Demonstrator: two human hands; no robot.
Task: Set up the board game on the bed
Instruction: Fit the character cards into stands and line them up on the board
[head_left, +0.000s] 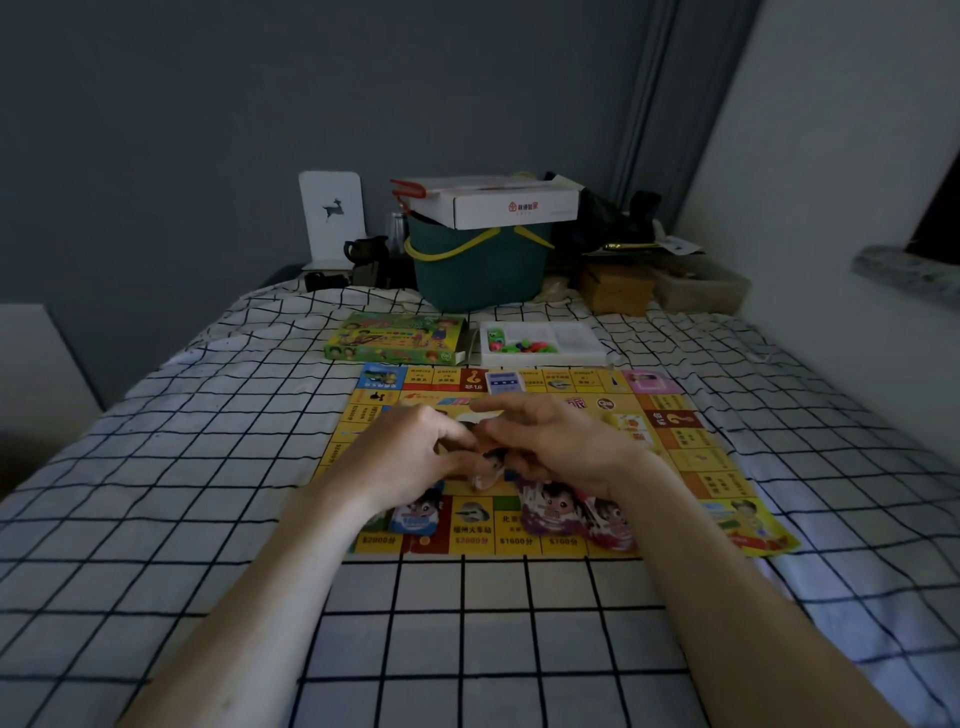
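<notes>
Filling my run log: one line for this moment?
stage: setup | game board: flat on bed | hands: together over board, holding small piece | tray: behind board

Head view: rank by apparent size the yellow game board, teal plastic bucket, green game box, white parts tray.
1. Yellow game board, clearly largest.
2. Teal plastic bucket.
3. Green game box and white parts tray look about alike; not ranked.
The bucket stands farther back, so its true size may be understated.

Your left hand (415, 452) and right hand (556, 441) meet over the game board (691, 467) on the checked bed (208, 467), fingers (457, 434) curled round a small card piece (488, 470). Beyond the board lie the game box (395, 339) and a white tray (540, 343) of coloured pieces.
</notes>
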